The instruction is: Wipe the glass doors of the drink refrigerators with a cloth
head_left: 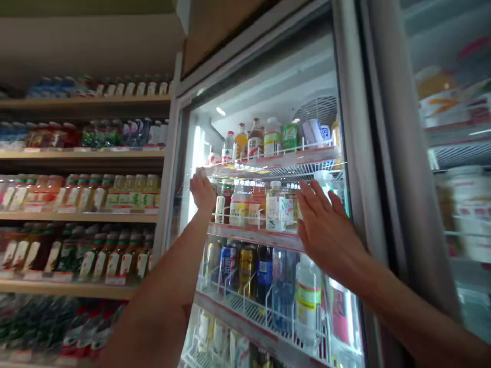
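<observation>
A drinks fridge with a glass door stands in front of me, its shelves lit from inside. Up against the left part of the glass is my left hand, fingers curled in. A small white thing shows at its fingertips, too blurred to name. My right hand is stretched out at the right side of the glass, fingers extended and holding nothing. Between the hands, behind the glass, are a white-labelled bottle and other drinks. A clear bottle with a yellow-green label stands below my right hand.
Wooden shelves with rows of bottled drinks fill the left side. The fridge's metal door frame rises right of my right hand. Beyond it, another glass-fronted cooler holds large bottles.
</observation>
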A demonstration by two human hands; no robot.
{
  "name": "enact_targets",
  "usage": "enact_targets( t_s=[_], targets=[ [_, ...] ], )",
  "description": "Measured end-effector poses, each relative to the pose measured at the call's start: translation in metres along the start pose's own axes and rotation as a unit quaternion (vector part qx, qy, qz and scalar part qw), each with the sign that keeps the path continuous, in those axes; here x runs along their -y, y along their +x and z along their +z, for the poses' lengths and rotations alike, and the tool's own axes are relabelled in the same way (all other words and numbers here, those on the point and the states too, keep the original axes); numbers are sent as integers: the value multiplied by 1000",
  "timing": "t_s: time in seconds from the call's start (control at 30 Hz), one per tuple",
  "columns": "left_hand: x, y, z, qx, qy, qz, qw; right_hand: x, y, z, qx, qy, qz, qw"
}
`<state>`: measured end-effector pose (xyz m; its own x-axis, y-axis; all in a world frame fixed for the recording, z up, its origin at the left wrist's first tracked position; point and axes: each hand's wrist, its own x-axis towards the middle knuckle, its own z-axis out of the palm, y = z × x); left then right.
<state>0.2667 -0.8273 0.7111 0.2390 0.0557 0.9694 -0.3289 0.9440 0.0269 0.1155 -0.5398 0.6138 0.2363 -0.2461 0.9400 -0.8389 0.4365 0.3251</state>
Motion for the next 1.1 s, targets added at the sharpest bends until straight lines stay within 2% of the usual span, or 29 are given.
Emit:
enact_targets(
  t_s=[0.07, 0.1, 0.17, 0.27, 0.3, 0.33, 0.37, 0.43, 0.5, 0.57, 0.6, 0.63, 0.7, 0.77, 0.83, 0.87, 0.93, 1.0, 1.03, 1.1],
  targets=[
    [1, -4, 3, -35, -1, -25, 999, 3, 0, 2, -16, -17, 0, 1000],
    [-9, -6, 8, -44, -2, -33, 998, 4, 1, 3, -22, -24, 0, 999],
    [-46, -10, 21, -37, -11, -15, 999, 5, 9, 4, -33, -34, 5, 999],
    [-104, -12, 37, 29, -34, 125, 991, 6, 29, 6, -63, -46, 39, 996],
    [-113, -11, 38, 49, -45, 177, 982, 6, 36, 8, -73, -52, 54, 994],
    [-114, -9, 36, 66, -54, 217, 972, 6, 43, 11, -80, -60, 68, 993],
    [-106, -6, 33, 80, -60, 237, 966, 7, 48, 14, -83, -70, 79, 991],
    [-69, 4, 22, 87, -66, 209, 972, 8, 54, 20, -80, -94, 90, 988],
    [-25, 14, 14, 54, -66, 109, 990, 9, 53, 25, -74, -120, 94, 986],
    [0, 18, 15, -14, -72, 10, 997, 9, 50, 28, -69, -144, 99, 982],
    [0, 17, 17, -36, -79, -10, 996, 9, 48, 28, -65, -153, 100, 981],
    [-8, 13, 21, -43, -90, -1, 995, 9, 46, 27, -64, -159, 101, 980],
    [-35, 2, 25, -8, -122, 91, 988, 8, 44, 26, -61, -166, 101, 979],
    [-55, -8, 25, 57, -155, 208, 964, 7, 42, 24, -58, -170, 99, 979],
    [-49, -9, 20, 88, -170, 244, 951, 6, 41, 23, -57, -175, 100, 978],
    [-36, -6, 17, 85, -171, 224, 956, 6, 40, 22, -56, -178, 102, 977],
    [-5, 2, 12, 47, -163, 128, 977, 7, 38, 23, -57, -182, 108, 976],
    [10, 5, 11, -4, -156, 34, 987, 10, 38, 24, -58, -184, 114, 975],
    [8, 3, 11, -15, -159, 18, 987, 12, 37, 25, -60, -185, 118, 974],
    [-13, -9, 12, 7, -178, 64, 982, 16, 37, 27, -68, -187, 130, 971]
  ],
)
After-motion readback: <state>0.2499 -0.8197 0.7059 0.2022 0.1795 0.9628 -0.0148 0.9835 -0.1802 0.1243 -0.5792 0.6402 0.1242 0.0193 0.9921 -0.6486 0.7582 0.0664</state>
